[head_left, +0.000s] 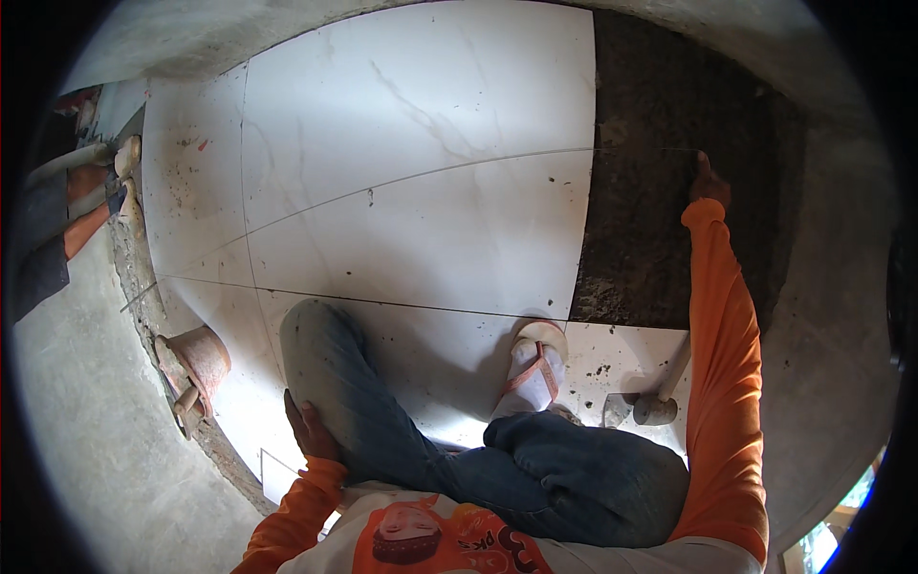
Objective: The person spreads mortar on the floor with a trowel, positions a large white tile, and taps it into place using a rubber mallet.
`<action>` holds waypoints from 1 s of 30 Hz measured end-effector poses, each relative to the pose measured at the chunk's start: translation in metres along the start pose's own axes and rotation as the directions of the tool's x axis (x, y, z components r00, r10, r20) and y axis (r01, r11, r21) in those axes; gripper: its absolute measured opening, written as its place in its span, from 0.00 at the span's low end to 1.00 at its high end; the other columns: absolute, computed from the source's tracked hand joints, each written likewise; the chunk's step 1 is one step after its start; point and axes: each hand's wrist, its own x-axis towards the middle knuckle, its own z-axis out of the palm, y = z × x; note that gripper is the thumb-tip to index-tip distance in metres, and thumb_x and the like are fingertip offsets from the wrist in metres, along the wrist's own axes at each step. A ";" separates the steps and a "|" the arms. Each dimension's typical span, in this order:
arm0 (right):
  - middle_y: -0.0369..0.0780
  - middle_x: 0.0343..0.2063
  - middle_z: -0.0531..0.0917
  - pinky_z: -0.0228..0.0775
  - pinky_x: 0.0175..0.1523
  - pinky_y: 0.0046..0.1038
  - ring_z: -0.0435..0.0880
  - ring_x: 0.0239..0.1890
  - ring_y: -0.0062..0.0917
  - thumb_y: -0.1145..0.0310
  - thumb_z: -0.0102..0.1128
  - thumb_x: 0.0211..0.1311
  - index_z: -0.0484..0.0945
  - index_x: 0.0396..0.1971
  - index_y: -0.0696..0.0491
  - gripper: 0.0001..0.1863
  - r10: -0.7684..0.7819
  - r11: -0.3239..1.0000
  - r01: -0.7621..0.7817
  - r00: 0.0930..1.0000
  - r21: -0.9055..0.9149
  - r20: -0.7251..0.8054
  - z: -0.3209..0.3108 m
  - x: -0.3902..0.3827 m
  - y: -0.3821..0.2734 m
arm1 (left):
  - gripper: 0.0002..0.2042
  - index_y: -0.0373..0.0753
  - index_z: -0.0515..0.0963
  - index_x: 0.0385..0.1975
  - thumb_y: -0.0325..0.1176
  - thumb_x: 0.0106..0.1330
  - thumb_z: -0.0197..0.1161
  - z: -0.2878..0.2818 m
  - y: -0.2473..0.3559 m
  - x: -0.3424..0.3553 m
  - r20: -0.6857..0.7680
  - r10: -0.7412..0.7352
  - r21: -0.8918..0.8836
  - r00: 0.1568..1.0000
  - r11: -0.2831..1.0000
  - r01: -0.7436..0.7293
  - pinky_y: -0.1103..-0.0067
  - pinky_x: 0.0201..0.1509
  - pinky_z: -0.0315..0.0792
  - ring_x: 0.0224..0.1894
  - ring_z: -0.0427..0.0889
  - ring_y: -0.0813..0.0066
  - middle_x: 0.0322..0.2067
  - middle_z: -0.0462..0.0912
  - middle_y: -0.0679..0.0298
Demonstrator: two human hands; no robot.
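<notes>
Mortar bed [660,191] lay dark at two o'clock beside white tiles [421,143]; the right hand [710,184] pressed on it, grip impossible to tell. At seven o'clock the left hand [311,430] rested flat on the knee [320,349], holding nothing.

Four big white tiles [421,96] laid — one bucket [203,356], one mallet [660,402].

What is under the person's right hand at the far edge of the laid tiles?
Under the right hand lies a dark, rough mortar bed beside the white tiles. A thin string seems to run past the fingers. The patch directly beneath the hand is covered.
</notes>
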 end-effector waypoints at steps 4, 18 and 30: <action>0.49 0.35 0.81 0.69 0.47 0.35 0.78 0.43 0.42 0.38 0.51 0.51 0.80 0.38 0.53 0.31 -0.013 0.999 0.012 1.000 -0.039 -0.007 -0.011 -0.002 0.013 | 0.29 0.33 0.54 0.61 0.48 0.67 0.40 0.006 -0.001 0.000 0.026 0.017 0.007 1.000 1.000 -0.017 0.71 0.63 0.53 0.59 0.61 0.56 0.60 0.58 0.49; 0.36 0.33 0.78 0.62 0.26 0.20 0.71 0.24 0.16 0.71 0.51 0.55 0.67 0.52 0.56 0.22 -0.246 0.836 0.043 0.920 0.546 0.304 -0.217 0.119 0.078 | 0.29 0.30 0.55 0.60 0.47 0.66 0.40 0.017 -0.013 -0.010 0.022 0.216 0.213 0.976 0.953 -0.215 0.66 0.62 0.55 0.59 0.60 0.50 0.58 0.59 0.44; 0.40 0.33 0.78 0.70 0.39 0.25 0.78 0.30 0.23 0.75 0.45 0.57 0.70 0.44 0.54 0.14 -0.353 0.934 0.350 0.936 -0.075 -0.023 -0.235 0.124 0.083 | 0.29 0.29 0.62 0.53 0.43 0.58 0.58 0.016 0.072 -0.044 0.822 0.127 0.187 0.556 0.861 -0.474 0.71 0.50 0.69 0.47 0.75 0.58 0.47 0.72 0.46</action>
